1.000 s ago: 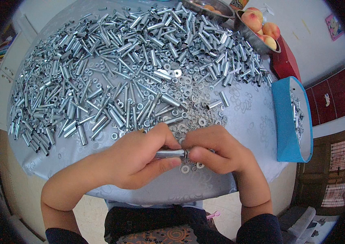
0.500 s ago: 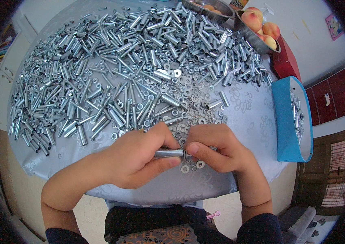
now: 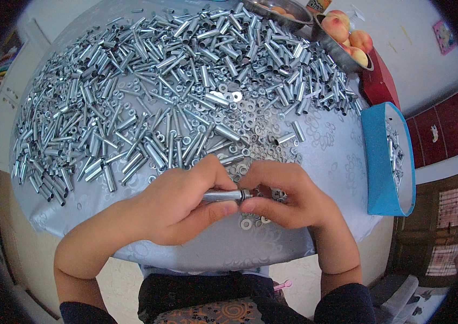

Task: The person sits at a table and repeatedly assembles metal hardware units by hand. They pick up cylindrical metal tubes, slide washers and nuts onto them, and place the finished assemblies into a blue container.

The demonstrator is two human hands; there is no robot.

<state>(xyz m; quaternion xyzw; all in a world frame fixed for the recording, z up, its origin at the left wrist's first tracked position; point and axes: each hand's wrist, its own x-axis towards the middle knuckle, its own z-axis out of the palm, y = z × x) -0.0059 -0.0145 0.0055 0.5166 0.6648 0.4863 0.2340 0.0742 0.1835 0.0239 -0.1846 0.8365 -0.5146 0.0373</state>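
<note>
Littered with steel tubes, the bench (image 3: 326, 162) lies below; my left hand (image 3: 178, 208) fingers grip a metal sleeve (image 3: 221, 195) lying crosswise, its open end toward my right hand (image 3: 288, 197), which pinches a washer (image 3: 246, 194) against it.

A single head-worn fisheye camera looks steeply down from above the person's chest onto the table (image 3: 315, 162), facing away from the body toward the table's far edge. It sits close: the near edge runs across the lower middle, forearms enter from the bottom, and straight lines bow toward the dark circular rim. No second view overlaps it.
</note>
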